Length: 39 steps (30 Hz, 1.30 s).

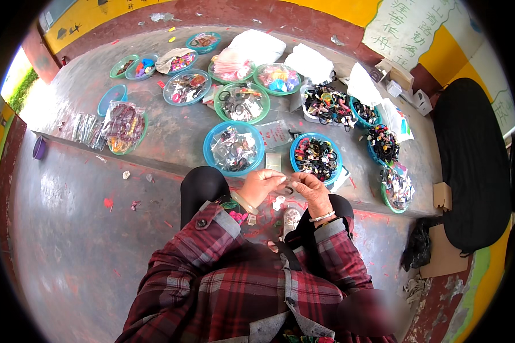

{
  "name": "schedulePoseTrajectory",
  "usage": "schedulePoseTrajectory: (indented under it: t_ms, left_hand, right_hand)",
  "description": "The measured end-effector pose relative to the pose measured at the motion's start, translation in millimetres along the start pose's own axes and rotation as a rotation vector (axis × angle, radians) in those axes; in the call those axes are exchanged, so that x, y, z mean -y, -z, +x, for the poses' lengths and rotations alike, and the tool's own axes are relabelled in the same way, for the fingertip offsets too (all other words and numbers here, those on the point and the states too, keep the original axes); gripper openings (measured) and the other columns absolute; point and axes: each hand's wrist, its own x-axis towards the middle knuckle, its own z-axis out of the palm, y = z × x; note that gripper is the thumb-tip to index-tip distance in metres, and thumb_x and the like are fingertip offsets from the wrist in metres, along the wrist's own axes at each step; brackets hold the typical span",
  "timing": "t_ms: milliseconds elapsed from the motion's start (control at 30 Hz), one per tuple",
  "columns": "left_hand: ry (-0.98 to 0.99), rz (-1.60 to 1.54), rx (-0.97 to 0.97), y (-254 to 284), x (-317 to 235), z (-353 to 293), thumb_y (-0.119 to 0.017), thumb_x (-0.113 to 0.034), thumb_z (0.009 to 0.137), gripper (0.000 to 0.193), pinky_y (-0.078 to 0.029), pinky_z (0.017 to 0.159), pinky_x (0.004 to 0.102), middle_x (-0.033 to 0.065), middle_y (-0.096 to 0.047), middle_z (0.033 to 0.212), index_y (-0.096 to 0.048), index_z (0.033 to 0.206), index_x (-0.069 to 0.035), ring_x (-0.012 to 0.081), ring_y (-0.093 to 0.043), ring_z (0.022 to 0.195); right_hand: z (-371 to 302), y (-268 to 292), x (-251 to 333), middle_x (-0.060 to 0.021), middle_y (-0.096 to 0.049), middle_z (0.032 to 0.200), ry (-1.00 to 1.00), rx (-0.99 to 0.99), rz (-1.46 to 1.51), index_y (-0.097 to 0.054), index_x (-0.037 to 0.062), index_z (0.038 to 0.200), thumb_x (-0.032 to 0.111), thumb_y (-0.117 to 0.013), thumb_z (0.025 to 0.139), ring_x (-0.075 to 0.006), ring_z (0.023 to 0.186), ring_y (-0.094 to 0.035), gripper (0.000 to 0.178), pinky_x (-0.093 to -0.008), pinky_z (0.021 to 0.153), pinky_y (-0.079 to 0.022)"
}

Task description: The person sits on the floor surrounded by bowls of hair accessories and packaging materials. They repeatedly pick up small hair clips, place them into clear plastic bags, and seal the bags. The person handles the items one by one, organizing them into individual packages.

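Note:
My left hand [261, 186] and my right hand [313, 191] meet in front of my knees, thumbs and fingers pinched close together. A small dark loop, like a hair tie [289, 191], shows at the fingertips of my right hand. What my left fingertips pinch is too small to make out. Just beyond the hands, a blue basket [208, 153] holds clear plastic bags of small pieces. To its right, another blue basket [292, 159] is filled with black and coloured hair ties. Between them lies a small pale rectangular card or box [273, 162].
On the raised concrete step stand several more baskets, including a green one [267, 107] with bagged items. White sacks [257, 47] lie behind them. A heaped white container [310, 119] is at the right, near a long black padded board [472, 166]. A purple cup [39, 148] is far left.

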Motion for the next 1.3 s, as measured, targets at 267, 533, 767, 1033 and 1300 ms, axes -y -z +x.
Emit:
schedulePoseTrajectory:
  t_ms: [267,533,767,1033,1300]
  left_hand:
    - [-0.106,0.295,0.03,0,8,-2,-0.056,-0.008,0.084,0.017,-0.049,0.068,0.0233,0.0077,-0.064,0.086,-0.06,0.093,0.006,0.011,-0.06,0.076]
    - [-0.026,0.134,0.064,2,7,0,-0.053,-0.012,0.087,0.02,-0.05,0.069,0.0235,0.01,-0.064,0.086,-0.059,0.096,0.006,0.0134,-0.062,0.077]
    - [0.034,0.068,0.058,3,2,-1,-0.05,-0.014,0.089,0.024,-0.051,0.07,0.0251,0.0123,-0.062,0.094,-0.057,0.099,0.006,0.0164,-0.062,0.081]
    - [0.052,0.192,0.061,4,-10,-1,-0.05,-0.014,0.09,0.024,-0.049,0.074,0.0246,0.0105,-0.06,0.101,-0.056,0.102,0.005,0.0166,-0.06,0.09]
    - [-0.526,0.944,0.147,6,-4,2,-0.064,-0.017,0.074,0.016,-0.045,0.073,0.0332,0.0082,-0.062,0.085,-0.065,0.083,-0.004,0.0233,-0.058,0.082]
  right_hand:
    - [-1,-6,-4,-0.0038,-0.062,0.078,0.005,-0.024,-0.007,-0.062,-0.0004,0.085,0.0,-0.063,0.076,-0.0101,0.07,-0.057,0.009,-0.0216,0.066,-0.045]
    - [-5,-8,5,-0.0041,-0.064,0.075,0.045,-0.1,-0.009,-0.064,-0.0008,0.077,0.0,-0.064,0.076,-0.0082,0.065,-0.056,0.002,-0.0204,0.061,-0.044]
    - [-4,-1,0,-0.0014,-0.062,0.072,0.024,-0.111,0.067,-0.065,0.0006,0.077,0.004,-0.065,0.075,-0.0076,0.067,-0.053,0.004,-0.021,0.066,-0.041]
    - [-5,-1,1,-0.0019,-0.062,0.075,0.089,-0.146,0.049,-0.065,0.0003,0.079,0.006,-0.064,0.077,-0.0075,0.067,-0.052,0.005,-0.0221,0.065,-0.041]
    - [-9,-11,0,-0.0013,-0.057,0.071,0.205,-0.068,-0.356,-0.066,-0.0004,0.081,0.001,-0.062,0.078,-0.0073,0.066,-0.054,0.005,-0.019,0.059,-0.044]
